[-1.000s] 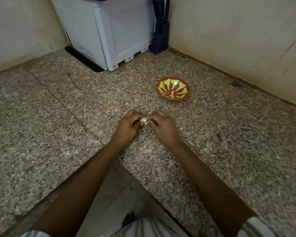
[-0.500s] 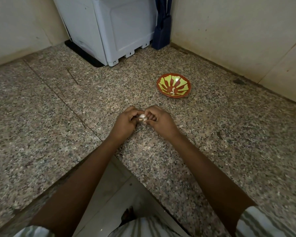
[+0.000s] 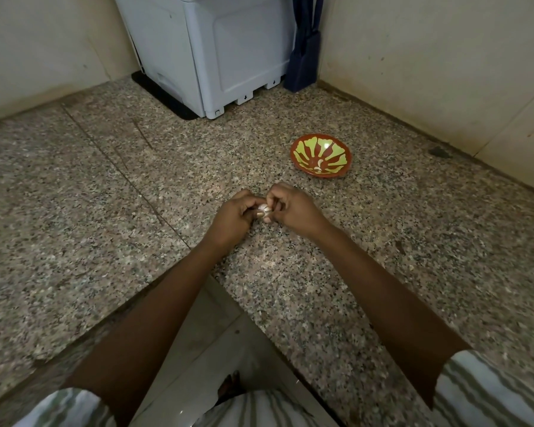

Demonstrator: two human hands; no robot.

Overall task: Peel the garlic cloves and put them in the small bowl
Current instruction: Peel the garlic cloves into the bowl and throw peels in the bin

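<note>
A small white garlic clove [image 3: 263,208] is pinched between the fingertips of both hands, just above the speckled granite counter [image 3: 105,211]. My left hand [image 3: 233,218] holds it from the left and my right hand [image 3: 293,208] from the right, fingers curled over it. Most of the clove is hidden by the fingers. The small red bowl with a yellow-green pattern [image 3: 320,156] sits on the counter beyond my right hand. A pale peeled clove [image 3: 319,164] lies inside it.
A white appliance [image 3: 210,53] stands on a black mat in the far corner, with a dark blue object [image 3: 304,57] leaning beside it. Cream walls close the counter at the back and right. The counter's inner corner edge lies under my forearms.
Both hands stay together on the clove, with the fingers shifting slightly around it. The view has shifted a little; the bowl has not moved.
</note>
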